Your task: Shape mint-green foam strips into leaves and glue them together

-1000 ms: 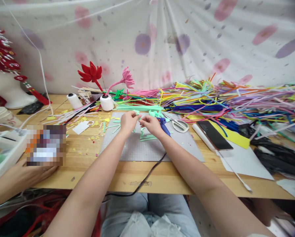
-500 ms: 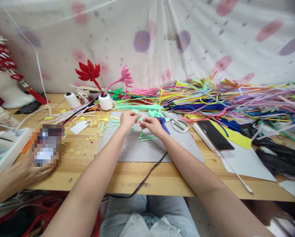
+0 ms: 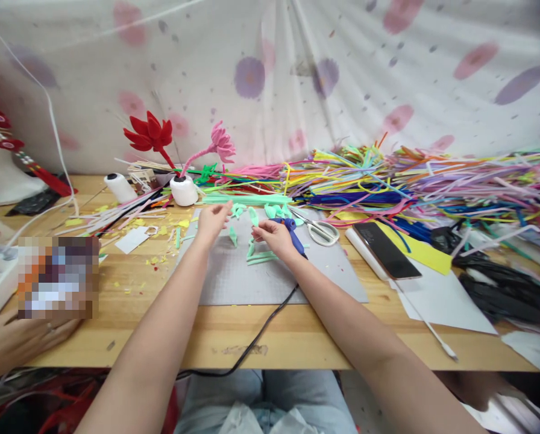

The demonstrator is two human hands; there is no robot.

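Observation:
My right hand (image 3: 276,236) pinches a mint-green pipe-cleaner leaf (image 3: 253,217) that stands up from its fingertips over the grey cutting mat (image 3: 234,283). To its left, my left hand (image 3: 213,223) is apart from the leaf, fingers stretched out and nothing visible in them. Loose mint-green shaped pieces (image 3: 238,210) lie just beyond the left fingertips, and more leaf shapes (image 3: 276,211) lie behind the right hand. Short mint-green strips (image 3: 261,259) rest on the mat below the right hand. Beside that hand lies a blue glue gun (image 3: 297,240), partly hidden by it.
Scissors (image 3: 323,232) lie at the mat's right edge, near a phone (image 3: 386,250). Pipe cleaners (image 3: 360,175) are heaped along the back. Red (image 3: 150,132) and pink (image 3: 222,141) flowers stand in a white spool (image 3: 184,191). Another person's hand (image 3: 44,331) is at left by a blurred-out object. A black cord (image 3: 263,331) crosses the table's front edge.
My hands were close together at the mint-green piece; now my left hand has moved away to the left. The right hand keeps its pinch. The view has shifted slightly.

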